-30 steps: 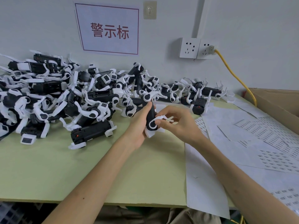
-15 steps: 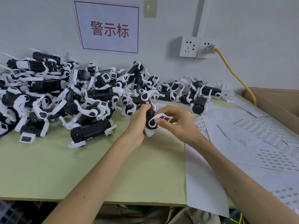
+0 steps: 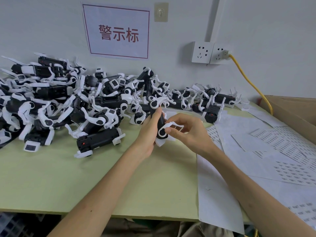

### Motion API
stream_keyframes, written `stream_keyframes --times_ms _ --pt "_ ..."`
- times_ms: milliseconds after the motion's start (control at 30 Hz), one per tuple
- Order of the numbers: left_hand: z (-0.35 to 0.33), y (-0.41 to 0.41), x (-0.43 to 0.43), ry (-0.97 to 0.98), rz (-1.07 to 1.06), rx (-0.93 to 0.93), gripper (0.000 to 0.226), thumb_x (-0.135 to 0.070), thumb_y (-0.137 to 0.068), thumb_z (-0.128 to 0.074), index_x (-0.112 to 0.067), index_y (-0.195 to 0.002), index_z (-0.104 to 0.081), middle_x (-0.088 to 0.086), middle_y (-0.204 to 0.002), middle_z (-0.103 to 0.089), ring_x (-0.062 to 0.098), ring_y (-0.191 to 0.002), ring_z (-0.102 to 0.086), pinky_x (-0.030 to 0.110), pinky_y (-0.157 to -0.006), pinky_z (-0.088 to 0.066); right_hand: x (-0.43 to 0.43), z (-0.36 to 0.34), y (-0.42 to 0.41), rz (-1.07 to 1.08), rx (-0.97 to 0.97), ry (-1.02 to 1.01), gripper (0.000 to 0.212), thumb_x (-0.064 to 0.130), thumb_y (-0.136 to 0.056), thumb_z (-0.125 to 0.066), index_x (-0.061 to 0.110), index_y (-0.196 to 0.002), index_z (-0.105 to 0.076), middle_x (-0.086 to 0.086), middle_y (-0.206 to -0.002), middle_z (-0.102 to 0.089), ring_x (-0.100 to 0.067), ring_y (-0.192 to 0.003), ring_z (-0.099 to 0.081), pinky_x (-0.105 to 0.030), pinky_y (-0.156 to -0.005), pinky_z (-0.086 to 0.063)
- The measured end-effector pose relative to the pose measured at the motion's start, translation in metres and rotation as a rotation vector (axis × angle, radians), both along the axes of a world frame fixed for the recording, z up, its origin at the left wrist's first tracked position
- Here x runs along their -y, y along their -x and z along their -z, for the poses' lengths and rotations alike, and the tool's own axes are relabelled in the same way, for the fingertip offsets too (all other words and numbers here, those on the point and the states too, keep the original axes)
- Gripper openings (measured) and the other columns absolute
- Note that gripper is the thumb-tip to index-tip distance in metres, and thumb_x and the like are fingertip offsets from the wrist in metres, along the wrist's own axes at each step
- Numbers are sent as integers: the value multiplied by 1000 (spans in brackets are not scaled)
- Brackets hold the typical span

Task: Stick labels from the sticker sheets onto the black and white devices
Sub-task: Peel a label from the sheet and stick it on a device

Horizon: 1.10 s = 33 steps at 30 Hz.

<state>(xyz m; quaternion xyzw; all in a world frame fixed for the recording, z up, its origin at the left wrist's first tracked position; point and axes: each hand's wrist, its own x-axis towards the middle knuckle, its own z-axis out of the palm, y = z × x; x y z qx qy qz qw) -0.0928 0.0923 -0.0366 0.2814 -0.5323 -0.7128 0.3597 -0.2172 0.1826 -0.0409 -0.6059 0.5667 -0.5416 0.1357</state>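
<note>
Very little had moved since the moment before; both hands kept hold of the same held device in the same spot, just above the table and in front of the big pile.

The held device stood nearly upright, black in the body with white parts on it; the left hand was wrapped round the black body from the left, fingers curled behind it and the thumb lying up along the front; the right hand came in from the right with its fingers bent, and the tip of the first finger pressed on the round white part near the bottom, while the other fingers curled by the thin white arm; whether a label sat under that fingertip was too small to tell.

Behind and to the left lay the pile of devices, heaped against the wall; one more device lay on its side just in front of the pile; to the right, the sticker sheets were spread flat over the table, some overlapping; a long white sheet hung over the front edge.

A cardboard box stood at the far right; on the wall were a sign with red writing and two wall sockets, and a yellow cable ran down from the right one.
</note>
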Motion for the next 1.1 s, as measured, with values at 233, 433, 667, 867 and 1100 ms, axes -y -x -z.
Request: stream_keyframes --times_ms 233,433,667,867,1100 --pt "0 1 -3 16 -16 -56 51 -50 -107 -38 -9 -128 -60 11 -126 -69 26 -119 -65 53 -114 -43 -2 -4 0 14 39 18 11 32 -85 -77 32 -95 -74 10 -93 -73 -32 -79 -65 -44 -70 -49" --pt "3 3 -2 -16 -3 -97 54 -48 -108 -37 -6 -136 -55 6 -112 -70 21 -104 -67 49 -108 -47 -2 -3 2 62 -10 1 15 36 -85 -76 31 -98 -74 8 -97 -73 -16 -88 -64 -29 -75 -47" --pt "2 6 3 -39 -137 -100 55 -53 -106 -39 -10 -137 -55 13 -127 -70 31 -120 -66 53 -111 -46 2 -1 5 107 -4 -84 6 28 -95 -72 26 -101 -72 10 -98 -74 -9 -94 -67 -33 -83 -48" --pt "-1 1 5 -98 -41 -102 55 -50 -107 -38 -9 -138 -57 15 -134 -66 28 -125 -63 47 -112 -45 2 -3 7 86 159 -33 25 14 -105 -53 18 -89 -72 4 -91 -77 -14 -90 -72 -20 -83 -51" --pt "1 -3 5 -19 106 -96 46 -31 -108 -46 2 -137 -58 21 -128 -66 23 -104 -61 31 -85 -51 -2 -12 12 175 476 -37 22 23 -107 -51 15 -95 -69 6 -85 -75 -7 -82 -70 -26 -76 -48"
